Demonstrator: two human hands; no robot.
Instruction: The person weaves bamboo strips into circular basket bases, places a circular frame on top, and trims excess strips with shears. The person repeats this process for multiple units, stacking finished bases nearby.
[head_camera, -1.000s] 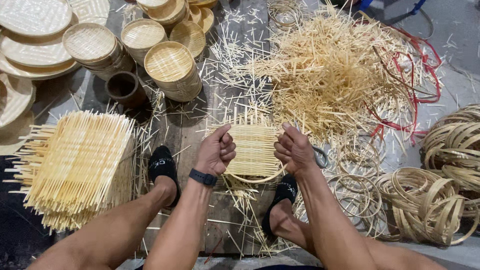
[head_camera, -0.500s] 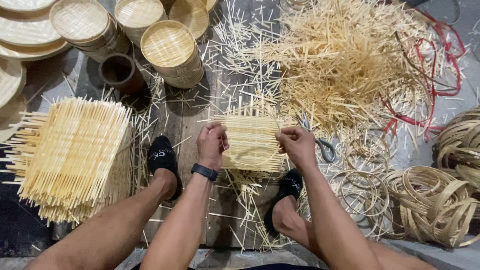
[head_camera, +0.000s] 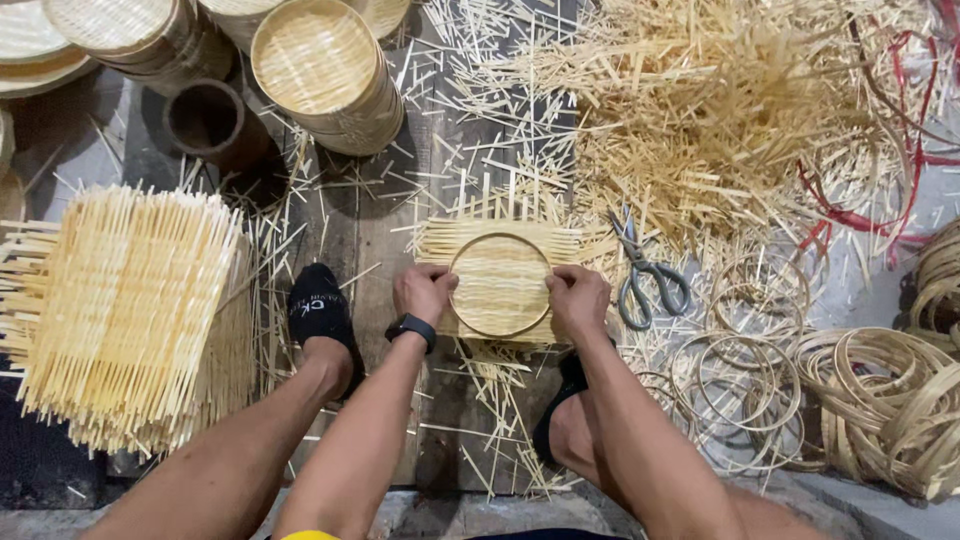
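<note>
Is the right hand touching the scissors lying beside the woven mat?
Apart. The head view shows the right hand gripping the round hoop on the woven mat; the scissors lie further right, with littered floor visible between.

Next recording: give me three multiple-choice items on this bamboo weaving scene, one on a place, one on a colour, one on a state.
1. Where do the grey metal scissors lie?
A. right of the square woven bamboo mat
B. on the stack of mats at the left
C. inside the dark cup

2. What colour is the watch band on the left wrist?
A. red
B. black
C. white

3. How does the thin round bamboo ring sit?
A. hanging from a finger
B. standing on edge
C. flat on the woven mat, the left hand and right hand at its sides

Answers: 1 A, they lie on the floor just right of the mat; 2 B, the band is dark black; 3 C, the ring lies flat with fingers on both edges.
</note>
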